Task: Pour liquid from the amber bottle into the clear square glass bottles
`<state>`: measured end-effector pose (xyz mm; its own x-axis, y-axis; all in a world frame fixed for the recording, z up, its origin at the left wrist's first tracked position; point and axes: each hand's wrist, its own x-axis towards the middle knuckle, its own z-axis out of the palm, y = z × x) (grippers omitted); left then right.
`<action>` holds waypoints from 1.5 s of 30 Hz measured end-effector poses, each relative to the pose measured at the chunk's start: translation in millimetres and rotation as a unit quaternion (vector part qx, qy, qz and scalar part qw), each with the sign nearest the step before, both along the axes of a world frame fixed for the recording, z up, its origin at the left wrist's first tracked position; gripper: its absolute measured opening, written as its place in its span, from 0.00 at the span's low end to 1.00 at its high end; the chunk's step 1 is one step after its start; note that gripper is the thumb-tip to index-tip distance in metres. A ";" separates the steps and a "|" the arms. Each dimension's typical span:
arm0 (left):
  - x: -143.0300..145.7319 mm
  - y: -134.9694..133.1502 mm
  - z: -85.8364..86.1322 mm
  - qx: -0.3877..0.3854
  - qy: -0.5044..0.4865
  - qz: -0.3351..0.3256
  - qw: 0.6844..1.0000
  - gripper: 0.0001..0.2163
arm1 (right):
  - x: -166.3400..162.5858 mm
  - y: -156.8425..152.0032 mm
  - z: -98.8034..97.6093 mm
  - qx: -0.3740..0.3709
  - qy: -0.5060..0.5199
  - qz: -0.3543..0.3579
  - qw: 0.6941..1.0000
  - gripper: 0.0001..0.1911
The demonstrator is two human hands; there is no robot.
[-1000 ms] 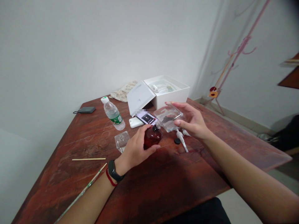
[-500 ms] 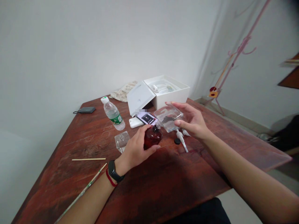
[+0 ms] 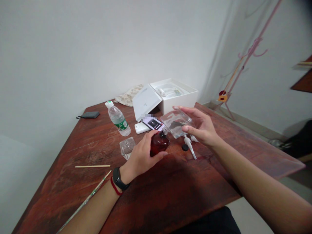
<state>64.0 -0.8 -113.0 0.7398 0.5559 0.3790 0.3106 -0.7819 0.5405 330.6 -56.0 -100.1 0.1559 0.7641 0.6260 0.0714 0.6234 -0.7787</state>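
My left hand (image 3: 143,152) is wrapped round a rounded, dark reddish-brown bottle (image 3: 159,144) and holds it near the table top. In my right hand (image 3: 202,126) a clear, square-sided bottle (image 3: 176,122) lies tipped on its side. Its mouth points down left and meets the neck of the brown bottle. A little dark liquid seems to lie inside the clear one. Just below the right hand are a white pump head (image 3: 189,146) and a round black cap (image 3: 185,147). Behind the left wrist stands a clear glass-like block or container (image 3: 127,145), partly hidden by the hand.
A water bottle (image 3: 118,118) with a green label stands at the left. Behind my hands are a phone (image 3: 154,123), a white case (image 3: 141,128) and an open white box (image 3: 180,100). Thin sticks (image 3: 92,166) and a grey device (image 3: 90,115) lie on the wooden table (image 3: 170,198).
Both hands and bottles stay almost where they were. The clear bottle has shifted very slightly.
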 end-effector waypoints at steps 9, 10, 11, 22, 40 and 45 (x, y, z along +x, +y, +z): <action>0.1 -1.0 0.9 0.003 0.000 -0.001 1.000 0.34 | -0.5 0.1 -0.8 0.007 0.004 -0.007 1.000 0.31; 0.2 -0.8 0.7 0.004 -0.001 -0.001 1.000 0.34 | -0.6 0.1 -0.9 0.008 0.003 -0.006 1.000 0.30; 0.2 -0.7 0.5 0.004 -0.001 -0.001 1.000 0.34 | -0.6 0.1 -0.9 0.008 0.003 -0.006 1.000 0.30; 0.2 -0.2 -0.8 0.006 -0.008 -0.005 1.000 0.34 | 0.6 -0.7 -0.6 0.002 -0.005 -0.012 1.000 0.30; 0.4 -0.9 0.5 0.004 0.000 -0.001 1.000 0.34 | 0.8 -0.8 -0.8 0.023 -0.016 -0.001 1.000 0.30; 0.8 0.2 -0.8 0.009 -0.002 -0.003 1.000 0.34 | 1.5 0.3 -2.3 0.034 -0.019 -0.005 0.999 0.30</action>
